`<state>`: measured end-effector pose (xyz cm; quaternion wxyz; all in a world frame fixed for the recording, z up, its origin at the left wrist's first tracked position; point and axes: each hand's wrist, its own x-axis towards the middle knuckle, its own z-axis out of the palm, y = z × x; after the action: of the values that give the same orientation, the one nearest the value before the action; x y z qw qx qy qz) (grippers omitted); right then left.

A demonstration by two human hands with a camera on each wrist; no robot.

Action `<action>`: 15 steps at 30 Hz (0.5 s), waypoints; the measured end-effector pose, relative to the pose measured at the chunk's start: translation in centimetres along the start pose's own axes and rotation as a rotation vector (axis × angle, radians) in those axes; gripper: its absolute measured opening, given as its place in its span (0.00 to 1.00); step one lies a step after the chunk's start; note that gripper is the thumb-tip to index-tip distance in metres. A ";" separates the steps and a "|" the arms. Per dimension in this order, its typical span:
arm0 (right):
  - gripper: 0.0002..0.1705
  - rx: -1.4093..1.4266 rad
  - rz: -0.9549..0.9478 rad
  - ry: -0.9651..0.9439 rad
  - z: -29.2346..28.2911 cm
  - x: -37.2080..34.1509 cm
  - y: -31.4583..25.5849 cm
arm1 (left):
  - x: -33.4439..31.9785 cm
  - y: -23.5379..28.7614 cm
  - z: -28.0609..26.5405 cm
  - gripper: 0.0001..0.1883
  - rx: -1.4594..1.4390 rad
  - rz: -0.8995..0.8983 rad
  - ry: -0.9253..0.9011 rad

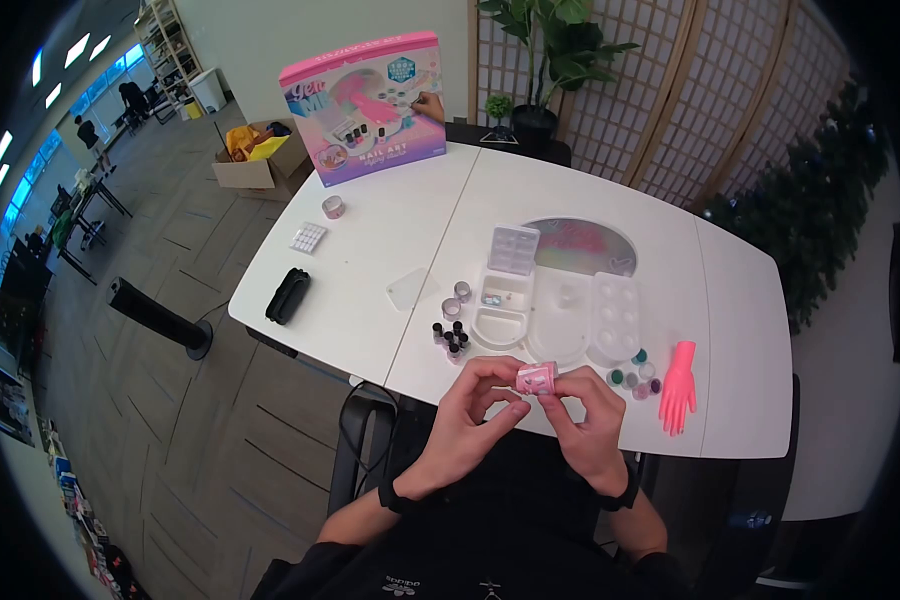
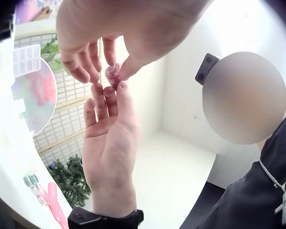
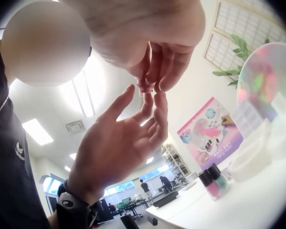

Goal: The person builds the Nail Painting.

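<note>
A small pink-labelled jar with a clear rim is held up over the front edge of the table, between both hands. My right hand pinches it from the right with thumb and index finger. From the left, my left hand holds its curled fingertips against the jar, the thumb standing a little off in the head view. Below the hands stand several nail polish bottles with black caps, beside two similar small jars. Past the jar lies a white compartment tray.
A pink model hand lies at the right, near several small coloured pots. Behind the tray is an iridescent half-round panel. On the left are a black case, a white gem sheet, another jar and a nail art box.
</note>
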<state>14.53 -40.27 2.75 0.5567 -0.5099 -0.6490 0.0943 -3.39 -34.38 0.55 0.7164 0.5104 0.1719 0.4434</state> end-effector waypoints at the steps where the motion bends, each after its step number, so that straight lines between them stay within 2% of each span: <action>1: 0.12 0.013 0.002 0.006 0.0 -0.1 0.1 | -0.1 -0.1 0.1 0.20 -0.036 -0.006 0.016; 10: 0.12 0.130 -0.008 -0.002 0.5 -0.7 0.8 | -0.1 -0.7 0.6 0.13 0.029 0.091 0.049; 15: 0.12 0.295 0.072 -0.073 0.1 -1.0 1.2 | -0.2 -0.9 0.2 0.14 0.144 0.177 0.067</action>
<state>14.98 -40.41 1.29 0.5979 -0.4418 -0.6292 0.2267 -2.93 -34.69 -0.24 0.6297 0.5587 0.1813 0.5084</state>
